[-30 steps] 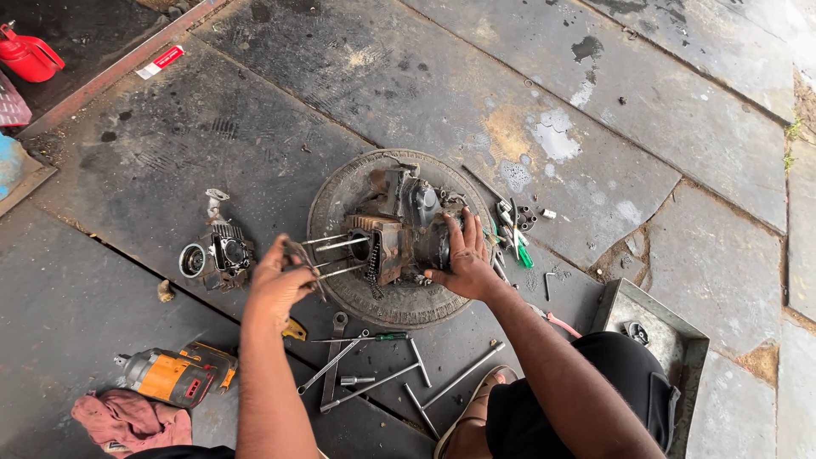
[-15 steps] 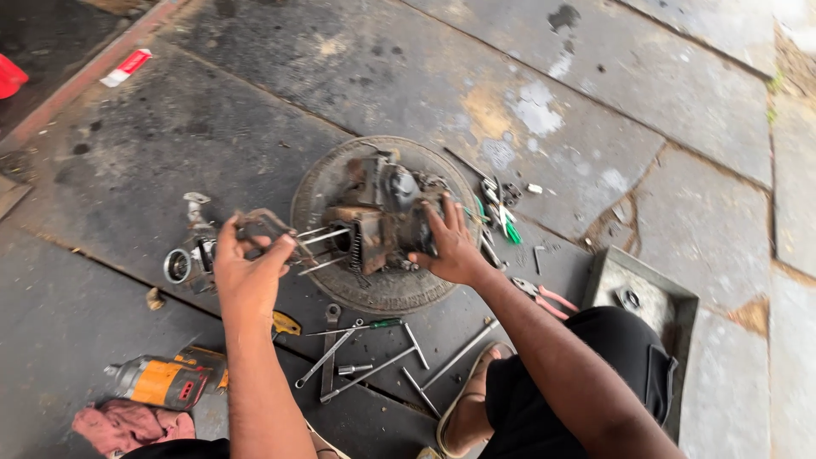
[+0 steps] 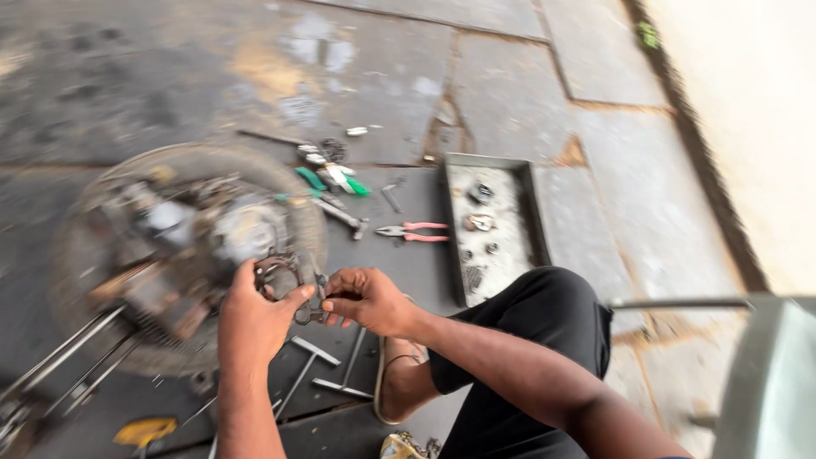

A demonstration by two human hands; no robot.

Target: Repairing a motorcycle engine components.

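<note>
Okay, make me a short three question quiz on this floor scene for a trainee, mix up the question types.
1. True or false: both the left hand and the right hand are on the small metal part.
2. What lies just left of the metal tray? A) red-handled pliers B) a paint brush C) a glass bottle
3. Fill in: the stripped engine sits on a round ____ dish.

Key
1. True: both hands grip it between them, in front of the engine.
2. A: the red-handled pliers lie on the floor beside the tray's left wall.
3. Metal.
</note>
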